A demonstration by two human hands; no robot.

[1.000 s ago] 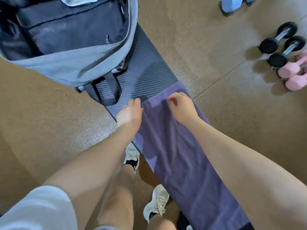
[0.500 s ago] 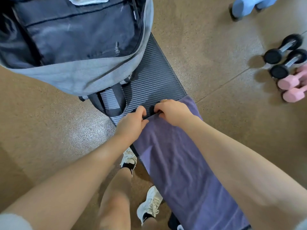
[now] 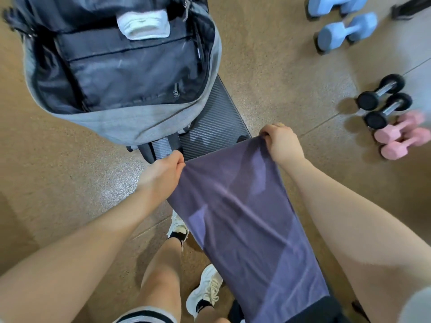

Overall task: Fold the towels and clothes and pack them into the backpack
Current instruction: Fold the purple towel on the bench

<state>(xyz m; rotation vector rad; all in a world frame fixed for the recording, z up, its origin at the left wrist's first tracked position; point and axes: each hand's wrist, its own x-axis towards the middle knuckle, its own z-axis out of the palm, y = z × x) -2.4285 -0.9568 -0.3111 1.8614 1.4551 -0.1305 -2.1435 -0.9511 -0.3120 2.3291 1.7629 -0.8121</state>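
Observation:
A long purple towel (image 3: 247,224) lies stretched along a dark ribbed bench (image 3: 210,129). My left hand (image 3: 161,173) pinches its far left corner and my right hand (image 3: 283,143) grips its far right corner, and the far edge is lifted off the bench between them. Just beyond stands the grey backpack (image 3: 130,122), unzipped, its dark lining showing. A white folded item (image 3: 143,24) sits in the top of the open bag.
Two blue dumbbells (image 3: 345,31), two black dumbbells (image 3: 382,101) and two pink dumbbells (image 3: 401,141) lie on the brown floor to the right. My legs and white shoes (image 3: 205,292) stand left of the bench.
Both hands slid apart from the middle of the towel's far edge to its two corners and lifted that edge. The view tilted up, showing more of the backpack.

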